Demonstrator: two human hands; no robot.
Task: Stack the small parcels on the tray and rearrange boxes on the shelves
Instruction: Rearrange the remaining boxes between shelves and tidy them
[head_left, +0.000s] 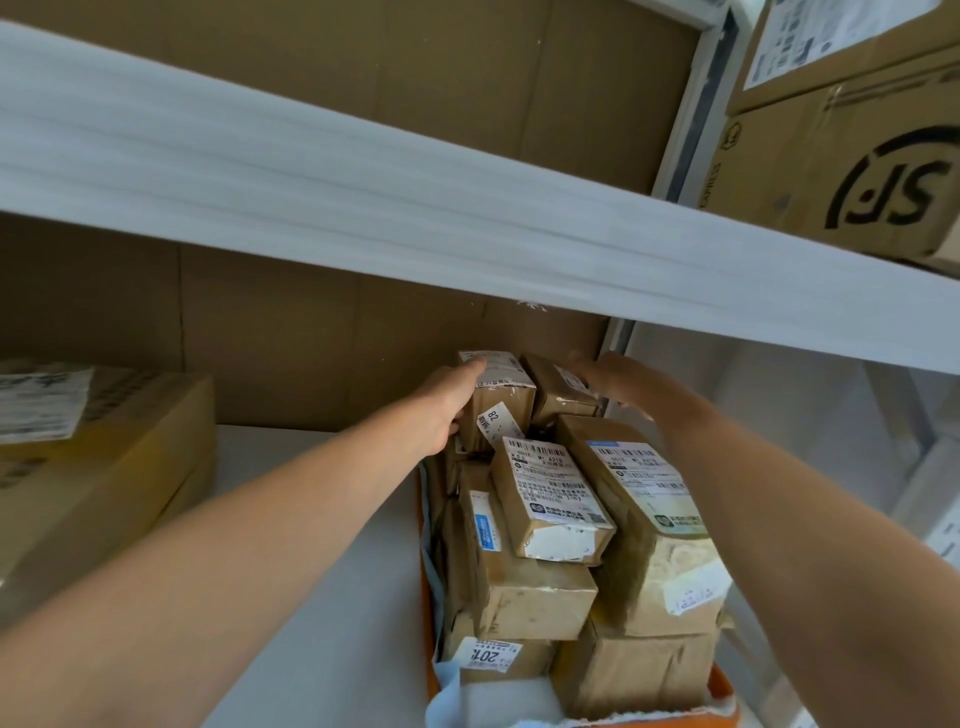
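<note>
Two hands: left hand (444, 410) fingers (470, 370) clasp a small brown cardboard parcel (506, 397), probably squaring it on the orange tray (424, 571); right hand (610, 379), just beside them, blurred, grip unclear.

A tray (426, 597) sits on the lower shelf (363, 649), at its right end, under the upper shelf (363, 197). Parcels lie stacked in the tray: the top parcel (550, 499) rests on a lower parcel (524, 587), with a long parcel (639, 493) just to its right. Behind them stand a rear-left parcel (498, 400) and a rear-right parcel (563, 389), side by side. The left hand (441, 410) holds the rear-left parcel's left side; the right hand (613, 379) is at the rear-right parcel. A large box (104, 467) lies well apart at the far left. Stacked boxes (857, 171) stand on the upper shelf, right.
</note>
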